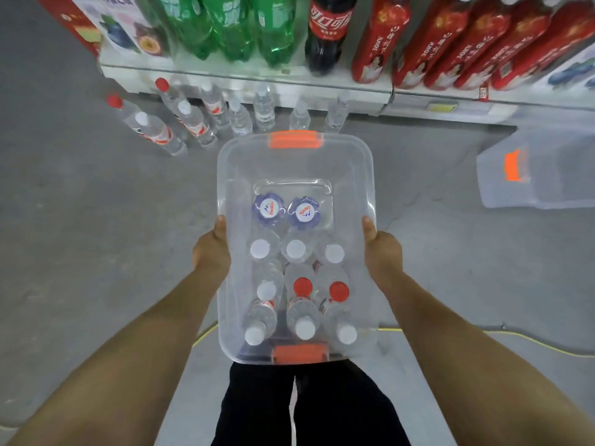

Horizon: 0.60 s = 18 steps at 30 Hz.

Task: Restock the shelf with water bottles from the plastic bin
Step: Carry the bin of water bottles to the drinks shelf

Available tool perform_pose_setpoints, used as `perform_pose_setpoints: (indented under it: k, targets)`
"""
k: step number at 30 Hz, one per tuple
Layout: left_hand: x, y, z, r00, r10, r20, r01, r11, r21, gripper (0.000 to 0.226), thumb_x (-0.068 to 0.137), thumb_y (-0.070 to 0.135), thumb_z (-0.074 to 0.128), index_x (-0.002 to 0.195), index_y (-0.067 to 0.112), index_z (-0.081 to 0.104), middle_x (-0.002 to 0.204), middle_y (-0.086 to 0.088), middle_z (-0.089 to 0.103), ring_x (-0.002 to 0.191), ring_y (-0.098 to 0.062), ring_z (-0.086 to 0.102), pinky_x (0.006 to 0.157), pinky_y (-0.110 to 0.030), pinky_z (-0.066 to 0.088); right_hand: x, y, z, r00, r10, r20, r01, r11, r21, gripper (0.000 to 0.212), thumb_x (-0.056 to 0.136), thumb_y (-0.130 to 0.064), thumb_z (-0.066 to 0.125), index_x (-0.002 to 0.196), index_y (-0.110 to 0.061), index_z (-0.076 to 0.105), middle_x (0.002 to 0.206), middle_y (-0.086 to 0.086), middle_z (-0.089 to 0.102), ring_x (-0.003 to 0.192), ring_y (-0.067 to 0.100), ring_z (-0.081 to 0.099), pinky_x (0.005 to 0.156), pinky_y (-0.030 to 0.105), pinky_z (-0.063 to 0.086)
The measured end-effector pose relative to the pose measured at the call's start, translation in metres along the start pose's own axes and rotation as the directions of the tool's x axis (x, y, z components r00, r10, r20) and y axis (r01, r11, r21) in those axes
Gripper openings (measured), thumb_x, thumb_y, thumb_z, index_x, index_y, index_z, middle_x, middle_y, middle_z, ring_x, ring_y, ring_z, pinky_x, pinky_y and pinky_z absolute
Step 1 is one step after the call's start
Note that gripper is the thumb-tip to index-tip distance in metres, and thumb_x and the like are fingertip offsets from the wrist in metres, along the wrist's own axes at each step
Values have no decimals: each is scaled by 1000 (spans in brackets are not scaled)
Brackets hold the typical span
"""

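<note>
A clear plastic bin [238,162] with orange latches hangs above the floor in front of me, carried between both hands. My left hand [212,252] grips its left rim, thumb over the edge. On the opposite rim my right hand [381,252] grips the same way. Inside stand several water bottles [296,249], most with white caps, two with red caps, two with blue-collared caps at the far end. The white shelf [322,88] runs across the top of the view. More water bottles [264,107] stand on the floor under its edge.
The shelf carries green soda bottles [231,24], a cola bottle [325,30] and red juice bottles [450,43]. A second clear bin [547,175] lies on the floor at right. A yellow cable [515,341] crosses the grey floor behind the bin.
</note>
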<state>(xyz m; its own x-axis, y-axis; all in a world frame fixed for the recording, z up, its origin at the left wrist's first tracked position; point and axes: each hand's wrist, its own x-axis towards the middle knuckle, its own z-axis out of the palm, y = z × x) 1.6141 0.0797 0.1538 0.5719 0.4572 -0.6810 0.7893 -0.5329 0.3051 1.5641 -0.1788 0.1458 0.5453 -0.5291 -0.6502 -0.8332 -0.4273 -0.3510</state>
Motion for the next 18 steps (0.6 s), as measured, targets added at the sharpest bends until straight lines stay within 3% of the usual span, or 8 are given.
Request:
perform_pose_setpoints:
  k: [2,4,6,11,18]
  targets:
    - [30,12,17,999,34,12,-34,999,-11,46,102,28,28,141,4,36,125,-27,53,113,-39,52,98,-41,40,36,-6,14,1000,6,3,-6,1000,1,65,95,-60,24,60,-9,45,61,5,47,58,19,46,60,31,36]
    - [59,23,36,998,66,11,-65,997,-27,61,100,45,25,122,-3,55,119,-29,57,110,-41,54,96,-44,41,74,-8,31,1000,-1,4,1,1000,10,66,94,-60,24,61,-8,45,61,5,47,56,18,45,54,30,34]
    - [86,29,57,996,83,16,-82,995,-52,66,98,49,25,119,-6,55,121,-28,56,113,-41,53,95,-43,41,107,-10,47,1000,-16,1,16,1000,8,66,93,-62,23,61,-7,43,59,4,45,55,18,43,52,30,33]
    - [151,51,102,993,109,-46,-105,992,68,64,100,45,25,116,-7,57,117,-29,59,110,-40,55,91,-40,41,177,-13,80,1000,-18,-4,18,1000,-14,65,94,-60,24,58,-8,38,58,4,43,52,16,40,48,29,30]
    - [212,64,140,993,109,-42,-107,993,50,71,98,50,22,104,-8,61,112,-29,60,105,-42,56,92,-41,43,238,-19,108,1000,-10,17,11,1000,-28,64,95,-59,24,60,-8,41,60,4,44,53,17,40,60,30,32]
